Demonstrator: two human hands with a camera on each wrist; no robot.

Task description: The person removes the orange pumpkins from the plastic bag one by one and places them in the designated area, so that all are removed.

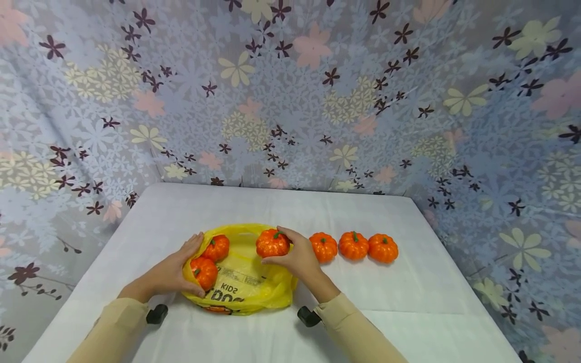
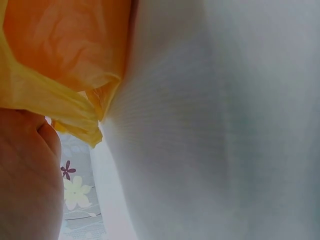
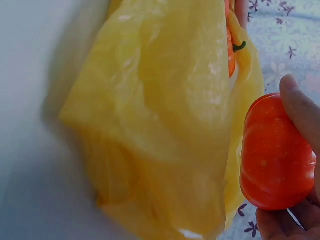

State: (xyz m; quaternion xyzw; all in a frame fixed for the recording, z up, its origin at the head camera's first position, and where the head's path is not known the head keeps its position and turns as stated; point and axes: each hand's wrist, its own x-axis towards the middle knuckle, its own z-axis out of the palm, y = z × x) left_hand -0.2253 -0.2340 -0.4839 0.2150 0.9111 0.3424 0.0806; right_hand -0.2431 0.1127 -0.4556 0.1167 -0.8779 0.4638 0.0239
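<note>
A yellow plastic bag [image 1: 247,297] lies on its side with its mouth spread, and two small orange toy pumpkins [image 1: 205,273] sit inside at its left end. My left hand [image 1: 174,269] grips that left end, fingers at the far rim and thumb at the near side. In the left wrist view the yellow film [image 2: 65,95] is beside the hand. My right hand [image 1: 297,254] holds another toy pumpkin [image 1: 272,243] between thumb and fingers, over the bag's right part. The right wrist view shows this pumpkin [image 3: 275,155] apart from the bag's outer wall [image 3: 165,100].
Three more toy pumpkins, a left one [image 1: 323,247], a middle one [image 1: 353,245] and a right one [image 1: 383,248], stand in a row right of the bag. All lie on a white-covered table [image 1: 431,287]. A flowered curtain [image 1: 290,101] hangs behind and along the sides.
</note>
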